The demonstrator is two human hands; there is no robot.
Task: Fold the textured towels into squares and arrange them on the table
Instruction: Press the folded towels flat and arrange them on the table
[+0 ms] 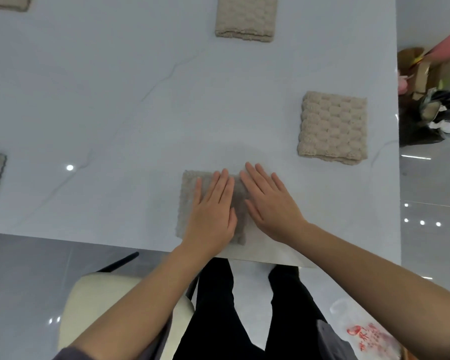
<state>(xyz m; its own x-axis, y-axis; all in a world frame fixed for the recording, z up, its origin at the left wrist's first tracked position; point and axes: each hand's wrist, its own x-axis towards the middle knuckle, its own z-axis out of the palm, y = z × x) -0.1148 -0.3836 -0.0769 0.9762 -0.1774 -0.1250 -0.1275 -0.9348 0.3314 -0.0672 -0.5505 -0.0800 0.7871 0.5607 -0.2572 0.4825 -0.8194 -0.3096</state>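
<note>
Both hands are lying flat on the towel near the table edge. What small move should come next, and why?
Probably lift the left hand and the right hand off the towel. It already looks folded into a square and lies flat under straight fingers, like the finished towel at the right, so more pressing seems unneeded.

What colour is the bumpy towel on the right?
The towel is beige, seen best in the head view.

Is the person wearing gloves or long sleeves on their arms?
No gloves. The left grip and right grip are bare hands, with no rings, watch or bracelet visible. The left forearm and right forearm are uncovered; a dark grey sleeve shows only near the left elbow.
</note>
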